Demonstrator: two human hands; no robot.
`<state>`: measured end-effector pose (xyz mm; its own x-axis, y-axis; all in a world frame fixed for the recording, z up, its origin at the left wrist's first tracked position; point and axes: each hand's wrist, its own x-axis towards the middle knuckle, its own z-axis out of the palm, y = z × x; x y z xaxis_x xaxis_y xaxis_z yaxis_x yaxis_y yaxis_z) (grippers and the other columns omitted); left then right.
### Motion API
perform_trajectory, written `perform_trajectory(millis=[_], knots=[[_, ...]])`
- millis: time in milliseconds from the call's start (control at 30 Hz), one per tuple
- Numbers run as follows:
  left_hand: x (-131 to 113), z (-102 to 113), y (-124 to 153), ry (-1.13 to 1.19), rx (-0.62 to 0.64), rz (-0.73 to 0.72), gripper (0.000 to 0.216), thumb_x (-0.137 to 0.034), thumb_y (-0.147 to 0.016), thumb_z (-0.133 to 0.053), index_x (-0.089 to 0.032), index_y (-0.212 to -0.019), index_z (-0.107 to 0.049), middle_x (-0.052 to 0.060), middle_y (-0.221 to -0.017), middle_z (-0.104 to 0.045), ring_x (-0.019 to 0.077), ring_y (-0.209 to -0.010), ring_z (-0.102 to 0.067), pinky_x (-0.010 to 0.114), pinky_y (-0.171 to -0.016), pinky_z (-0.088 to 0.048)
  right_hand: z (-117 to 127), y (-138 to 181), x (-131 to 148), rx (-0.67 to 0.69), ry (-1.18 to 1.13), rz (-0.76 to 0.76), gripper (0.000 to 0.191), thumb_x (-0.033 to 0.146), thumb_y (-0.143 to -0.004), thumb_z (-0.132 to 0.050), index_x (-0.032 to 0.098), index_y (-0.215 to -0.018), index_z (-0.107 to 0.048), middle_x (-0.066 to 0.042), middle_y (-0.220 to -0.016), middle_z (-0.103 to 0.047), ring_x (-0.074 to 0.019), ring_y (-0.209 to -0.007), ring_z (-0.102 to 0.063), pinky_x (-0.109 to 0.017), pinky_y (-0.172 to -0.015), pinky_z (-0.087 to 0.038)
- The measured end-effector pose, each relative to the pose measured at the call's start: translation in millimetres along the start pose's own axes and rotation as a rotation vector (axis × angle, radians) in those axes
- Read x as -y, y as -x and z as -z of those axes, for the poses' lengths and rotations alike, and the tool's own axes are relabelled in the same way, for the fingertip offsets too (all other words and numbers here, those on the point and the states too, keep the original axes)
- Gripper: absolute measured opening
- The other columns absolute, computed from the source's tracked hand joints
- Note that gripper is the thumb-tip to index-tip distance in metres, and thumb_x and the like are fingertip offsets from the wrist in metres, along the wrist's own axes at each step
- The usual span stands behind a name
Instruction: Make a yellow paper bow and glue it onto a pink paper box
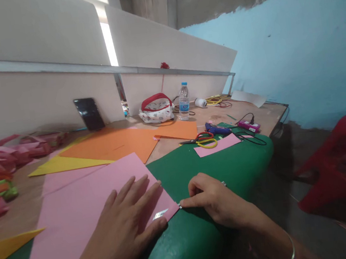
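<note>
A large pink paper sheet [84, 207] lies on the green mat [196, 168] at the table's near edge. My left hand [124, 223] presses flat on the sheet's lower right part, fingers spread. My right hand [213, 200] is closed around a thin metal tool, its index finger pointing at the sheet's right corner [174, 208]. A small shiny metal piece [160, 214] shows by that corner, between thumb and fingertip. What the tool is exactly, I cannot tell.
Orange sheets [115, 145] and a yellow sheet [60, 163] lie behind. Scissors [204, 140], a blue glue gun [217, 129], a small pink sheet [217, 145], a water bottle [184, 101], a pouch [156, 108] and a propped phone [89, 113] stand farther back. A red chair [341, 167] is at the right.
</note>
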<state>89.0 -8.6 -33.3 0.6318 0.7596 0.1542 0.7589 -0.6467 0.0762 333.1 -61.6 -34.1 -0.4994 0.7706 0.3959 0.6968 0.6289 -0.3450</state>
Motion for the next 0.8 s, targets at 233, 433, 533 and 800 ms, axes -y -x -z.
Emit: perform_trajectory(millis=[233,433,533,800], knots=[[-5,-2,-1,0.086,-0.204,-0.277,0.027,-0.043,-0.088,-0.045,-0.056,-0.107,-0.061,-0.009,-0.135,-0.054,0.0264,-0.124,-0.045,0.05,-0.1,-0.034,9,-4,2,-0.005,-0.062,-0.025,0.03,0.004,-0.087,-0.046,0.019,-0.098,-0.07,-0.006,-0.089,-0.059,-0.0152,-0.083,-0.053,-0.026,-0.074,-0.043],[-2,-6,-2,0.122,-0.186,-0.315,0.029,-0.042,-0.087,-0.048,-0.052,-0.111,-0.06,-0.008,-0.133,-0.056,0.0266,-0.121,-0.047,0.048,-0.098,-0.036,15,-14,0,0.046,-0.03,0.006,0.03,0.001,-0.083,-0.049,0.017,-0.094,-0.072,-0.006,-0.087,-0.06,-0.0154,-0.082,-0.054,-0.025,-0.071,-0.042],[-1,-7,-2,0.12,-0.199,-0.317,0.028,-0.044,-0.088,-0.047,-0.053,-0.111,-0.06,-0.007,-0.131,-0.058,0.0265,-0.12,-0.048,0.048,-0.098,-0.037,14,-14,-1,0.041,-0.035,0.022,0.03,0.001,-0.084,-0.049,0.017,-0.094,-0.071,-0.006,-0.087,-0.059,-0.0148,-0.082,-0.053,-0.025,-0.071,-0.042],[-5,1,-1,0.128,-0.129,-0.305,0.028,-0.041,-0.089,-0.045,-0.048,-0.11,-0.062,-0.003,-0.127,-0.061,0.0262,-0.116,-0.051,0.047,-0.094,-0.041,12,-9,-5,0.026,-0.05,0.047,0.028,0.003,-0.085,-0.051,0.018,-0.094,-0.072,-0.005,-0.086,-0.058,-0.0138,-0.081,-0.053,-0.024,-0.071,-0.043]])
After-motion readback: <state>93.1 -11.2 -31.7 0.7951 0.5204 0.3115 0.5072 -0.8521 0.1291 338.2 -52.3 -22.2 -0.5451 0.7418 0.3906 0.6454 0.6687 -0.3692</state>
